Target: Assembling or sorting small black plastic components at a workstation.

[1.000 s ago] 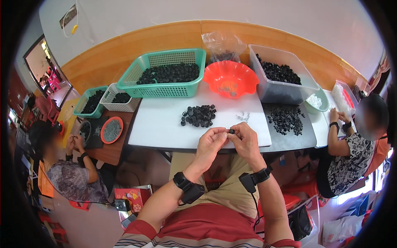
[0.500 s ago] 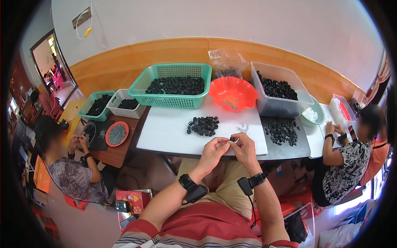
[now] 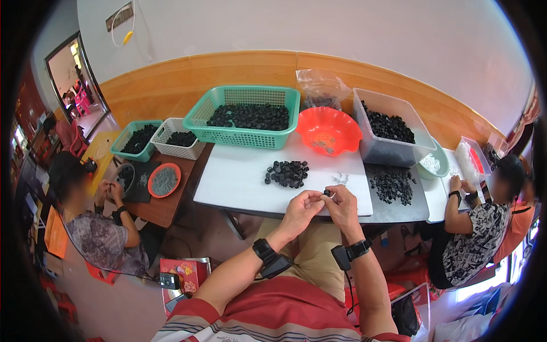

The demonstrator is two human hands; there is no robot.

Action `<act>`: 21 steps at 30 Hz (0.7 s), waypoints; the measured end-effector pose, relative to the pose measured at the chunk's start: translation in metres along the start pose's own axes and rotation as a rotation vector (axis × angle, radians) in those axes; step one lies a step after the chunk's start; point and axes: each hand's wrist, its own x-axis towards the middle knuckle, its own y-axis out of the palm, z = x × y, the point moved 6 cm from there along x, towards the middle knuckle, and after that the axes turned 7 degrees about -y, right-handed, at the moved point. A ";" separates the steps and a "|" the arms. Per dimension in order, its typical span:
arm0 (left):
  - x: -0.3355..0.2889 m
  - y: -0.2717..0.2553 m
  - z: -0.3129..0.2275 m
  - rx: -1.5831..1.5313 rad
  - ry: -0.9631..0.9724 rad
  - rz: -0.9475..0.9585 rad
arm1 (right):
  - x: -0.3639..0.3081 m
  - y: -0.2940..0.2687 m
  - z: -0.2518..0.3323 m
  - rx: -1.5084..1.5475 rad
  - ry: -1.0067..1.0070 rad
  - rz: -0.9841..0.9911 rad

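Just above the table's near edge, my two hands meet with their fingers closed around a small black plastic cap (image 3: 327, 192). My left hand (image 3: 302, 214) pinches it from the left, thumb and forefinger together. From the right, my right hand (image 3: 344, 211) grips it with bent fingers that cover part of it. Whether a second, smaller piece sits between the fingertips is too small to tell. Beyond my hands, a pile of black caps (image 3: 286, 173) lies on the white sheet (image 3: 231, 185). A few small metallic pieces (image 3: 341, 179) lie to its right.
Behind stand a green basket (image 3: 242, 138) of black caps, a red scalloped bowl (image 3: 327, 128) and a clear bin (image 3: 387, 153) of black parts. Loose black parts (image 3: 393, 187) lie at right. Co-workers sit at left (image 3: 111, 239) and right (image 3: 476, 245).
The view has shifted slightly, so the table and baskets appear a little further right. My hands stay together at the black cap, with only small finger movement.
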 end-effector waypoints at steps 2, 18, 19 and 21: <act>0.000 0.002 0.001 0.032 0.003 -0.002 | -0.004 -0.001 -0.009 -0.002 0.041 0.006; 0.006 0.001 -0.005 0.041 0.036 0.017 | 0.009 -0.002 0.004 -0.025 0.053 0.035; 0.005 0.002 -0.006 0.042 0.031 0.009 | 0.007 -0.002 0.003 -0.025 0.055 0.033; 0.003 0.002 -0.006 0.043 0.027 0.001 | 0.006 -0.001 0.002 0.020 0.058 0.040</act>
